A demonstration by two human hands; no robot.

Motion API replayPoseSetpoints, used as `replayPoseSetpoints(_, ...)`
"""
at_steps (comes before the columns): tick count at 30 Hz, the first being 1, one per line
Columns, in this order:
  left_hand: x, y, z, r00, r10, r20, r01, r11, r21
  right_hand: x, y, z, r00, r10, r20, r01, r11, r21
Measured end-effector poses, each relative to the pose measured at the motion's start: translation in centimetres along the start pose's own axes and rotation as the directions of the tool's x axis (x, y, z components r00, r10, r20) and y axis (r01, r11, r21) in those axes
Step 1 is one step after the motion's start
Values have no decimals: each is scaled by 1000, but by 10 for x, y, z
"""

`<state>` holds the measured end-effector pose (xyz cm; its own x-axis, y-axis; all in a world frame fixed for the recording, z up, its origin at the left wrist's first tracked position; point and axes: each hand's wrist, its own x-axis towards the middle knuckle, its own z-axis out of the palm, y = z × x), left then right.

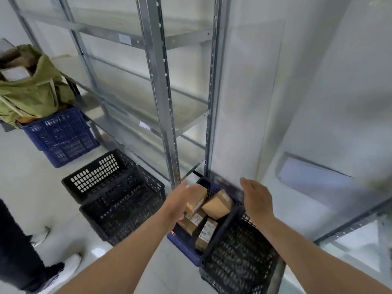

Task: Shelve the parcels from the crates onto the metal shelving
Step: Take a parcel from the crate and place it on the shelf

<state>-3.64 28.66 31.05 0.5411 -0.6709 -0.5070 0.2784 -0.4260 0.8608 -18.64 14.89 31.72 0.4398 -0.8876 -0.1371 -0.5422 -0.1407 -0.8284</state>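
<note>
Above the parcels (pixel 216 205), left hand (pixel 182 200) and right hand (pixel 257 198) hover spread, holding nothing.

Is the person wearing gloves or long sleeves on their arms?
No. Neither the left hand nor the right hand wears a glove, and both forearms are bare as far back as the picture shows, with no sleeve in sight. I see no watch, ring or bracelet on them either.

Parcels (pixel 214 211) in crate (pixel 184 244) before shelving (pixel 161 81); two stacked crates (pixel 118 196) left.
</note>
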Motion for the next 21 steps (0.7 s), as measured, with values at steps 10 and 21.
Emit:
replayPoseSetpoints(10,95,30,39,976,-114,187,95,990,107,60,51,-2,956,240,-170,-218,966,139)
replayPoseSetpoints(21,215,25,77,997,-17,74,-16,905,425,147,111,21,937,324,-133,-304,941,146)
